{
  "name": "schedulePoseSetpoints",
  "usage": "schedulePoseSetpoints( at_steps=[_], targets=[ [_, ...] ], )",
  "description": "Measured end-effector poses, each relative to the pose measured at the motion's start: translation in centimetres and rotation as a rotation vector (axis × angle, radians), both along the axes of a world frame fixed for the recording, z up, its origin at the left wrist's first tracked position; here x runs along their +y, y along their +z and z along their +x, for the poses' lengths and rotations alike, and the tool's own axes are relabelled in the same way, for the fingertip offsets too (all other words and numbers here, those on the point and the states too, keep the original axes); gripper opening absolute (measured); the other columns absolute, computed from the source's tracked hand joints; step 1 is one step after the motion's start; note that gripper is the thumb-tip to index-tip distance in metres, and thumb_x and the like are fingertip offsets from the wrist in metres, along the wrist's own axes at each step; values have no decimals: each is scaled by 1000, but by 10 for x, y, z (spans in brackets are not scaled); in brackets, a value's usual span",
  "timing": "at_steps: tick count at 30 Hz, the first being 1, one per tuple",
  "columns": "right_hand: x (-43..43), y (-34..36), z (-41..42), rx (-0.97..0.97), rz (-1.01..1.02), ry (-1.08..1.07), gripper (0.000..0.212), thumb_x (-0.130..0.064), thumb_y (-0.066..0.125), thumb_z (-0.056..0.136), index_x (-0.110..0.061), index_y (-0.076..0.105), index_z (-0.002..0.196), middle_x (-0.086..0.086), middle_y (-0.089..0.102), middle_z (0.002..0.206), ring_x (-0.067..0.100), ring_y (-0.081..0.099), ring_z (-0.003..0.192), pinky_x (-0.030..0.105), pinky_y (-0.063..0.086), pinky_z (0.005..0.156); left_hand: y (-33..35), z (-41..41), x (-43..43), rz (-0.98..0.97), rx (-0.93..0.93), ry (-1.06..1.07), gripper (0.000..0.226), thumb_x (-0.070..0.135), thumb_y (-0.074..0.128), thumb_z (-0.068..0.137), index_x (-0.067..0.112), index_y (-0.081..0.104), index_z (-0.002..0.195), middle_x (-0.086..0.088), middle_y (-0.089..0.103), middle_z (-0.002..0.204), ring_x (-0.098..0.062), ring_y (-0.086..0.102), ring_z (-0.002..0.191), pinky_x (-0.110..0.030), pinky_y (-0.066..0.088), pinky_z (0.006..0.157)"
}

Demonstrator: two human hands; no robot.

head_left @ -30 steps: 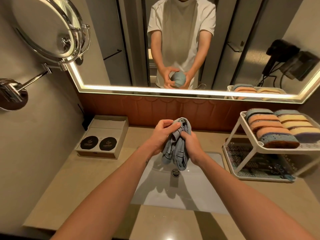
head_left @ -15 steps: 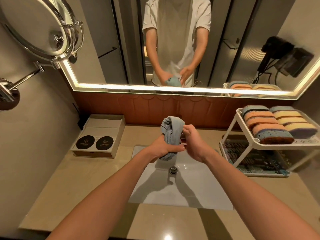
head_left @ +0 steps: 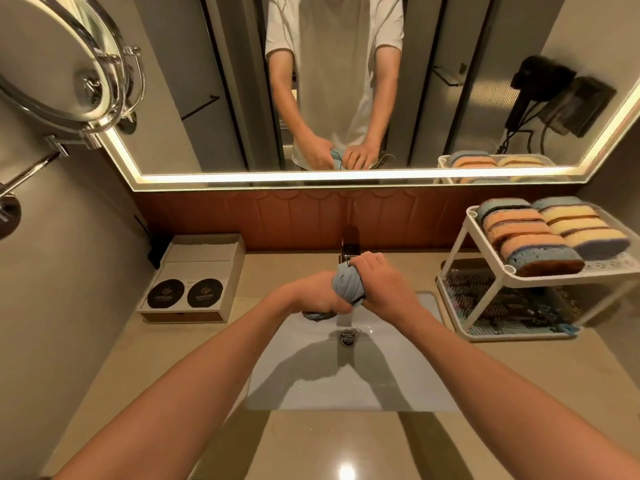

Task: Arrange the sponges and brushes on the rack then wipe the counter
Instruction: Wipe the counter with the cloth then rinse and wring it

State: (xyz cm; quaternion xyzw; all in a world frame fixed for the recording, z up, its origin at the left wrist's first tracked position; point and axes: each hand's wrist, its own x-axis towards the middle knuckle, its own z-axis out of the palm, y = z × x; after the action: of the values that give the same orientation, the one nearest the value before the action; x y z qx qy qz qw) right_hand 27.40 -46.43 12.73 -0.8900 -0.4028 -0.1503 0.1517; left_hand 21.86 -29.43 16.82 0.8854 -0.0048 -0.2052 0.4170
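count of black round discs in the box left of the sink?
2, side by side at the front of the beige rectangular box: left black round disc, right black round disc. Stacked ones would be hidden.

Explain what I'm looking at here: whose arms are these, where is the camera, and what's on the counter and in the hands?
There is no machine here. A person wears a wide-angle camera on the head, and it looks down at their own arms. The mirror shows the same person from the front. The left hand and right hand both grip a twisted blue cloth above the sink, in front of the tap. On the beige counter, a white two-tier rack stands at the right with sponges lined up on top. What lies on its lower tier is too dark to name. At the left sits a box.
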Motion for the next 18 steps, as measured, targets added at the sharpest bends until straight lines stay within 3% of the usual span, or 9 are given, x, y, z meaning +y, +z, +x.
schedulePoseSetpoints(
  at_steps=[2,4,6,8,10,12,14,16,18],
  targets=[
    [7,0,2,64,-97,-74,43,-19,79,74,-13,56,110,6,58,106,28,56,95,36,47,70,-9,-1,-3,123,-107,57,46,12,77,77,18,46,109,3,60,86,-19,61,77,-21,51,57],
    [14,1,-1,175,-155,-138,39,-29,76,79,-14,52,105,7,60,104,29,59,93,35,43,67,-16,-2,-4,340,-189,85,55,23,75,78,23,35,116,-1,64,93,-25,65,79,-38,56,64],
    [21,2,-5,264,-187,-201,36,-33,72,81,-14,51,104,7,64,100,30,64,89,34,43,64,-26,-4,-3,602,-334,29,59,27,70,80,24,33,125,-3,68,100,-31,67,85,-39,53,67],
    [28,4,-10,359,-240,-260,32,-34,68,80,-15,54,102,5,67,95,29,66,83,34,49,64,-33,-5,-2,731,-475,-29,58,26,67,82,23,37,131,-3,70,103,-32,67,90,-36,45,64],
    [33,6,-9,462,-283,-284,26,-32,65,76,-16,59,96,3,69,89,25,64,77,33,54,65,-39,-6,-1,759,-527,-19,42,27,66,81,23,44,117,-1,69,102,-30,67,91,-35,43,63],
    [34,5,-6,560,-259,-281,28,-32,66,73,-17,59,95,3,67,89,24,63,77,34,56,67,-40,-4,-2,710,-459,30,33,31,67,79,25,47,105,0,68,96,-29,66,89,-35,44,64],
    [26,3,-4,598,-125,-239,39,-31,70,73,-17,54,105,4,62,101,24,60,85,37,54,70,-36,-1,-2,577,-307,92,26,31,69,77,26,49,93,2,63,84,-26,63,79,-32,44,63],
    [12,-4,-5,404,-58,-155,61,-32,74,72,-16,51,126,5,55,121,25,55,105,42,51,83,-32,4,0,281,-132,184,19,24,71,75,24,53,82,2,61,72,-20,57,61,-29,43,55],
    [0,-11,-11,68,-114,-108,78,-35,73,73,-13,45,142,7,49,139,29,48,125,45,44,99,-28,6,2,17,20,239,12,15,70,73,15,58,76,-5,61,65,-19,51,49,-29,41,49]
  ],
)
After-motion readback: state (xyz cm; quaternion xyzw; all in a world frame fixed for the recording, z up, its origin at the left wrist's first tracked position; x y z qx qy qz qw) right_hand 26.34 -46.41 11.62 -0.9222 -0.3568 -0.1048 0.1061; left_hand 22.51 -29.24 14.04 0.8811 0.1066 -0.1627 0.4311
